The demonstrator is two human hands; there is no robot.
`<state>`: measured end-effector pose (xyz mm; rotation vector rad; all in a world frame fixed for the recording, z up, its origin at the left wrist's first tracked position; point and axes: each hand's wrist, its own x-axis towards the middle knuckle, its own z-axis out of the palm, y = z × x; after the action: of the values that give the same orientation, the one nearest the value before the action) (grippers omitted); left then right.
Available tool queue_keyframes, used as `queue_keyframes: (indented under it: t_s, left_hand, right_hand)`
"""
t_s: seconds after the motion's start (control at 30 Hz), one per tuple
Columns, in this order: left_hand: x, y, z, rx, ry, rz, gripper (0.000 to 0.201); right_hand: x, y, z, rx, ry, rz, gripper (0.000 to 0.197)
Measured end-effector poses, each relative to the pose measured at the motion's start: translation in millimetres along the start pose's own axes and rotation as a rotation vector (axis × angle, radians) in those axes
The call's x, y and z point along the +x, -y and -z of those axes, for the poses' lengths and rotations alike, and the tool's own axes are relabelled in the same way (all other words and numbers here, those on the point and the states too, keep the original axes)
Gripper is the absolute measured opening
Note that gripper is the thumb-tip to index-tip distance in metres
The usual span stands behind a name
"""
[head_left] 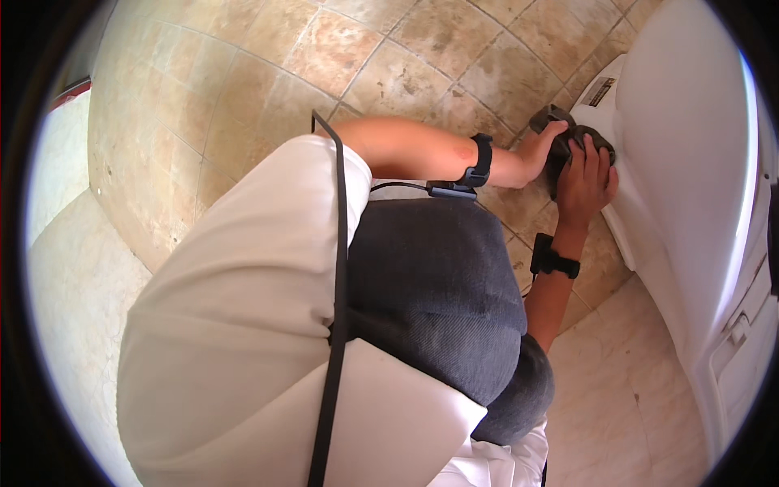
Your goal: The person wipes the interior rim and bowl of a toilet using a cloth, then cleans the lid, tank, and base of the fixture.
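Observation:
A crumpled dark grey-brown cloth [555,162] is bunched against the lower edge of a large white plastic-looking body [673,154]. My left hand [537,157] reaches in from the left, its fingers closed on the cloth and partly hidden by it. Bent over the other side of the cloth, my right hand [587,180] presses and grips it with curled fingers. Both hands are close together, low by the floor. Part of the cloth lies beneath my fingers, out of sight.
Beige-brown floor tiles [406,81] with dark stains spread to the far side. The white body rises along the right, with a small label [599,92] near its base. Pale marble-like slabs [617,390] lie at the near right. A black strap [337,268] hangs across my view.

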<state>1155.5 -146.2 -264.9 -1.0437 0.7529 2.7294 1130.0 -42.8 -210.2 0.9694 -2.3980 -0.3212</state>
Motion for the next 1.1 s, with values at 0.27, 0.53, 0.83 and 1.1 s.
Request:
queue_keyframes:
  t_s: [0.27,0.53,0.83,1.1]
  left_hand:
    - [-44.8,12.9,-37.5,0.414,0.382,0.147,0.022]
    - [-105.4,-0.4,-97.3,0.601,0.983,-0.335,0.031]
    - [-97.4,-57.6,-41.0,0.699,0.752,-0.532,0.028]
    - [-102.9,-125.1,-8.0,0.47,0.414,-0.418,0.034]
  right_hand:
    - [-67.4,-25.9,42.4,0.369,-0.359,-0.319,0.027]
    - [-67.7,-18.4,103.0,0.683,-0.781,-0.978,0.056]
    - [-42.1,14.5,107.7,0.981,-0.349,-0.915,0.047]
    - [33.5,48.6,88.2,0.832,-0.391,-0.427,0.039]
